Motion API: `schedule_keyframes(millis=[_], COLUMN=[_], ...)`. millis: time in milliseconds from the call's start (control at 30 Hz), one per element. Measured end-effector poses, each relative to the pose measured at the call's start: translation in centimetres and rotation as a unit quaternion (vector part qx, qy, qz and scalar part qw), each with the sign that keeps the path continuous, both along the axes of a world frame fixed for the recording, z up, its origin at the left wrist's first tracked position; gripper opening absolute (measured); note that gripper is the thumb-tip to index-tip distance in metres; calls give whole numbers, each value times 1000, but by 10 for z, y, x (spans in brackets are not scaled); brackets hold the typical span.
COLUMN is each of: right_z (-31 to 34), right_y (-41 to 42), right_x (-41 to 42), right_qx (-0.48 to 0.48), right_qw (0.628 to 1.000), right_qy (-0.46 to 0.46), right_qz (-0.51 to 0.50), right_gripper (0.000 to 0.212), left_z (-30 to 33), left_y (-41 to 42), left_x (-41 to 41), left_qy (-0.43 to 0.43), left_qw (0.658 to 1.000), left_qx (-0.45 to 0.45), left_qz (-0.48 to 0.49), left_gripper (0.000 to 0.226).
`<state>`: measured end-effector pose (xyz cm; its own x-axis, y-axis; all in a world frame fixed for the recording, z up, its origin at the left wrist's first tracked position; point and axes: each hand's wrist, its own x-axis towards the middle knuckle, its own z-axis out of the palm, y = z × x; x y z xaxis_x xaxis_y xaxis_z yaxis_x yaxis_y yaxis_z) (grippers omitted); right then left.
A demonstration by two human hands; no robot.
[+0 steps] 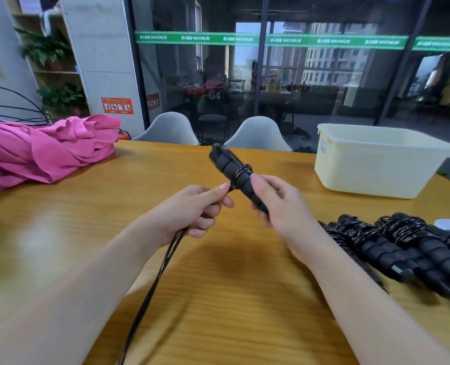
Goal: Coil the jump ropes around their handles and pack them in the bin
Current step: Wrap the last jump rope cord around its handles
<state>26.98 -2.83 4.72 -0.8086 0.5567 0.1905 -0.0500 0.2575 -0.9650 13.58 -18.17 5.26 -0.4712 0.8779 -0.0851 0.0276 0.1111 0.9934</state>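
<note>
The right hand grips a pair of black foam handles held together, tilted up and away over the wooden table. A few turns of black rope circle the handles just above the thumb. The left hand pinches the rope beside those turns, and the loose length runs through its curled fingers down toward the table's near edge. Right of the handles lies a row of coiled jump ropes. Beyond that row, at the table's far right, stands the cream bin with a small unreadable label. Far left of the handles lies pink cloth. A green strip on the glass behind repeats "MAXIMUM"; "04" shows lower down.
</note>
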Motion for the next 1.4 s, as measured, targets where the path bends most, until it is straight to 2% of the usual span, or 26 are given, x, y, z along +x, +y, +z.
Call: schedule_keyframes(millis=[67, 133, 267, 400, 467, 533, 567, 600, 667, 733, 800, 867, 933, 1000, 1067, 1133, 1200, 1267, 1333, 1400], right_z=[-7, -15, -22, -23, -19, -7, -1, 5, 13, 14, 11, 8, 6, 4, 2, -2, -8, -15, -19, -19], right_y=[4, 4, -4, -12, -12, -15, -17, -17, -16, -11, -9, -8, -6, -5, -7, -8, -6, -6, -8, -9], right_x=[0, -1, -3, -5, -3, 0, 2, 4, 9, 11, 11, 8, 5, 4, 4, 5, 5, 4, 3, 2], right_qx=[212, 317, 394, 399, 318, 110, -20, -137, -303, -393, -412, -384, -317, -194, -61, 43, 146, 235, 270, 259], right_qw=[974, 942, 910, 901, 937, 990, 997, 988, 945, 903, 885, 898, 933, 976, 997, 998, 987, 968, 957, 959], right_qy=[-28, -50, -26, -9, 21, 62, 69, 55, 7, -16, -26, -16, 1, 21, 39, 47, 33, 3, -13, -10], right_qz=[-68, -93, -130, -170, -143, -68, -13, 39, 121, 176, 215, 215, 170, 98, 29, -24, -63, -88, -102, -114], right_gripper=[38, 54, 58, 52, 51, 48, 48, 53, 69, 74, 64, 57, 57, 50, 35, 37, 50, 64, 67, 60], left_z=[3, 4, -6, -10, -10, -9, -9, -9, -7, -7, -7, -6, -3, -2, -2, -1, 1, -1, -4, -6], left_y=[-1, 0, 8, 12, 13, 13, 12, 12, 10, 8, 7, 5, 4, 4, 5, 4, 3, 4, 6, 8], left_x=[1, 4, 10, 15, 15, 16, 16, 16, 15, 13, 11, 10, 11, 9, 8, 8, 9, 12, 16, 18], left_qy=[-23, -31, 33, 58, 64, 62, 61, 61, 72, 81, 86, 80, 68, 75, 59, 5, -46, -50, -17, -3], left_qw=[999, 999, 997, 991, 990, 988, 988, 987, 987, 987, 989, 992, 995, 995, 996, 998, 997, 997, 998, 998], left_qx=[17, 23, 14, 35, 64, 92, 103, 111, 123, 125, 118, 101, 77, 51, 43, 49, 58, 59, 56, 63], left_qz=[-16, -16, 74, 112, 111, 107, 102, 94, 80, 57, 31, 9, 11, 37, 48, 32, 2, -22, -22, -5], left_gripper=[69, 75, 64, 44, 46, 49, 51, 51, 44, 44, 44, 42, 39, 50, 50, 38, 25, 20, 30, 36])
